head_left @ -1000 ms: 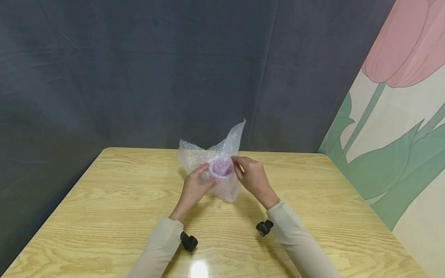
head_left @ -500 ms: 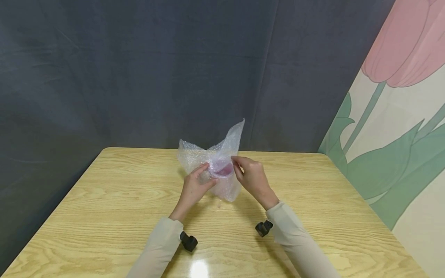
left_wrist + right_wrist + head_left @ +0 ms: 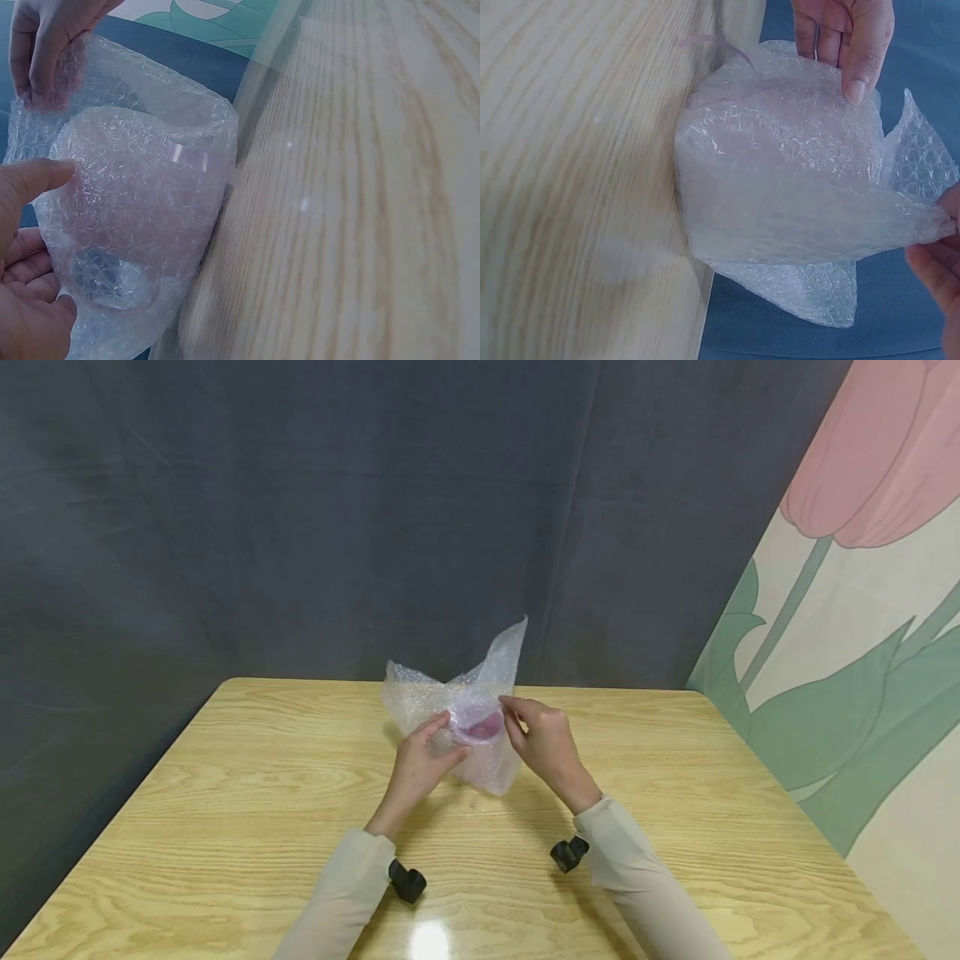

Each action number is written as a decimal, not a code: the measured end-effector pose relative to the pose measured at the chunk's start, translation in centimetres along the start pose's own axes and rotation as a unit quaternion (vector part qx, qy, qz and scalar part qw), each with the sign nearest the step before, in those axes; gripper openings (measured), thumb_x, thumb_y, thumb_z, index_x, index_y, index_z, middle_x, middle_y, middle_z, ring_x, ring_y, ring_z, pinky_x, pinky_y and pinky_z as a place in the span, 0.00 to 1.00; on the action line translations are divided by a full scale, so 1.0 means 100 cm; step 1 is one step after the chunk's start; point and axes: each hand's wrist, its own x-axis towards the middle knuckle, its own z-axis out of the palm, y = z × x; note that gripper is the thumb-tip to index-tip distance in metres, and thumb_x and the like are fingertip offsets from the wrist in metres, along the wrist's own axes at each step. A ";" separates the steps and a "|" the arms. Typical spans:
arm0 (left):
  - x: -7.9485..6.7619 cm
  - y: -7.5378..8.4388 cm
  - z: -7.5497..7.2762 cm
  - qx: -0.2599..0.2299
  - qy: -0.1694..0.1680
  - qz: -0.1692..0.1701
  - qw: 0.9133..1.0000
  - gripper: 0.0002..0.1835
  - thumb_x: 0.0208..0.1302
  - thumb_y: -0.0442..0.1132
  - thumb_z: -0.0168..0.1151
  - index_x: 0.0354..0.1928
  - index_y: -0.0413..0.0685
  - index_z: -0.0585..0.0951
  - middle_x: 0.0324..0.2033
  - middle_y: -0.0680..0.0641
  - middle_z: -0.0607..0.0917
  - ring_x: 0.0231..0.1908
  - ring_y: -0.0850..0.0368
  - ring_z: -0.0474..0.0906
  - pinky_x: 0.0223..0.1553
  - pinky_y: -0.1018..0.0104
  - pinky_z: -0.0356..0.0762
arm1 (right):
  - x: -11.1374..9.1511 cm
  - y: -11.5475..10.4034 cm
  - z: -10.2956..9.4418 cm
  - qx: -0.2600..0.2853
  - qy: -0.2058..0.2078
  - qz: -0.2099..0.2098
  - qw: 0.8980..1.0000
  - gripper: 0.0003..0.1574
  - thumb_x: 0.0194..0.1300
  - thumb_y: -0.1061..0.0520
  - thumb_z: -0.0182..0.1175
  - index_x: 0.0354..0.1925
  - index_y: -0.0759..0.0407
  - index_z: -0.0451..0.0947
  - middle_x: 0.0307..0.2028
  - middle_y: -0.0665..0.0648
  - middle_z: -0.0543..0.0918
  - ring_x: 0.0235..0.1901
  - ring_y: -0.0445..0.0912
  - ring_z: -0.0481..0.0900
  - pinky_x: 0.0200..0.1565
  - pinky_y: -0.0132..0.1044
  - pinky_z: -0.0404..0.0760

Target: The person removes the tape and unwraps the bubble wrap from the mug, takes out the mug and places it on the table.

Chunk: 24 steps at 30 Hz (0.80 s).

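Observation:
A pink mug (image 3: 483, 727) stands upright near the table's far edge, loosely wrapped in clear bubble wrap (image 3: 501, 662). Its open mouth shows in the head view, while the wrap blurs its sides. Through the sheet in the left wrist view, a loop like a handle (image 3: 109, 279) faces my left hand. That left hand (image 3: 420, 767) holds the wrapped mug from the left side, thumb nearer me and fingers beyond. On the right, my right hand (image 3: 551, 742) pinches an edge of the bubble wrap between thumb and fingertips, beside the mug's rim.
The wooden table (image 3: 247, 793) reaches back to a dark curtain (image 3: 337, 527). A wall with painted tulips (image 3: 840, 677) stands to the right. Small black cameras (image 3: 407, 882) hang from both wrists. A thin pinkish strip (image 3: 716, 46) shows beside the wrap.
The bubble wrap over the mug's mouth has shifted back, so more of the pink inside shows. Both hands have stayed almost in place.

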 end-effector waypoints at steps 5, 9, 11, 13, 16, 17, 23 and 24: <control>0.000 0.000 0.000 -0.002 0.000 0.000 1.000 0.34 0.53 0.38 0.75 0.62 0.35 0.74 0.63 0.38 0.72 0.66 0.42 0.63 0.66 0.50 0.58 | -0.001 0.001 0.001 0.008 0.012 0.003 1.000 0.10 0.57 0.72 0.64 0.40 0.69 0.84 0.34 0.64 0.86 0.29 0.50 0.85 0.31 0.41 0.85; 0.000 0.000 -0.001 -0.005 0.000 0.001 1.000 0.34 0.53 0.38 0.75 0.62 0.37 0.75 0.63 0.39 0.72 0.66 0.43 0.63 0.67 0.50 0.58 | -0.004 0.002 0.001 0.014 0.021 0.015 1.000 0.10 0.57 0.72 0.64 0.39 0.69 0.84 0.33 0.63 0.86 0.28 0.50 0.85 0.31 0.41 0.84; 0.000 0.000 -0.001 -0.006 0.000 0.002 1.000 0.34 0.53 0.38 0.75 0.62 0.37 0.75 0.63 0.39 0.73 0.66 0.43 0.62 0.67 0.50 0.57 | -0.005 0.002 0.001 0.015 0.024 0.019 0.999 0.09 0.58 0.71 0.64 0.39 0.69 0.84 0.33 0.63 0.86 0.28 0.50 0.85 0.30 0.41 0.84; 0.000 0.000 -0.001 -0.006 0.001 0.002 1.000 0.34 0.53 0.38 0.75 0.62 0.37 0.75 0.63 0.39 0.73 0.66 0.43 0.62 0.67 0.51 0.57 | -0.005 0.003 0.001 0.016 0.026 0.021 0.999 0.09 0.58 0.71 0.64 0.39 0.69 0.84 0.33 0.63 0.86 0.29 0.50 0.85 0.31 0.41 0.84; 0.000 0.000 0.000 -0.006 0.001 0.003 1.000 0.33 0.53 0.38 0.75 0.62 0.37 0.75 0.63 0.39 0.73 0.66 0.43 0.62 0.67 0.50 0.58 | -0.005 0.003 0.001 0.019 0.031 0.022 0.999 0.09 0.58 0.71 0.63 0.39 0.69 0.84 0.33 0.64 0.86 0.29 0.50 0.85 0.31 0.40 0.85; 0.000 0.000 0.000 -0.006 0.001 0.004 1.000 0.33 0.53 0.38 0.75 0.62 0.36 0.75 0.63 0.39 0.73 0.66 0.43 0.62 0.67 0.50 0.58 | -0.004 0.003 0.001 0.021 0.032 0.023 0.999 0.09 0.58 0.71 0.63 0.39 0.69 0.85 0.34 0.64 0.86 0.29 0.50 0.85 0.31 0.40 0.85; 0.000 0.000 0.000 -0.005 0.000 -0.001 1.000 0.33 0.53 0.37 0.74 0.62 0.37 0.75 0.63 0.39 0.72 0.66 0.42 0.63 0.66 0.50 0.58 | -0.005 0.004 0.001 0.043 0.044 0.035 0.997 0.08 0.58 0.71 0.64 0.38 0.69 0.85 0.33 0.64 0.86 0.28 0.49 0.85 0.31 0.39 0.85; 0.000 0.000 0.000 -0.004 0.000 -0.002 1.000 0.33 0.53 0.37 0.74 0.62 0.37 0.75 0.63 0.39 0.72 0.66 0.42 0.63 0.66 0.50 0.58 | -0.005 0.003 0.001 0.046 0.046 0.038 0.997 0.08 0.58 0.71 0.64 0.38 0.69 0.85 0.33 0.64 0.86 0.28 0.49 0.85 0.32 0.39 0.85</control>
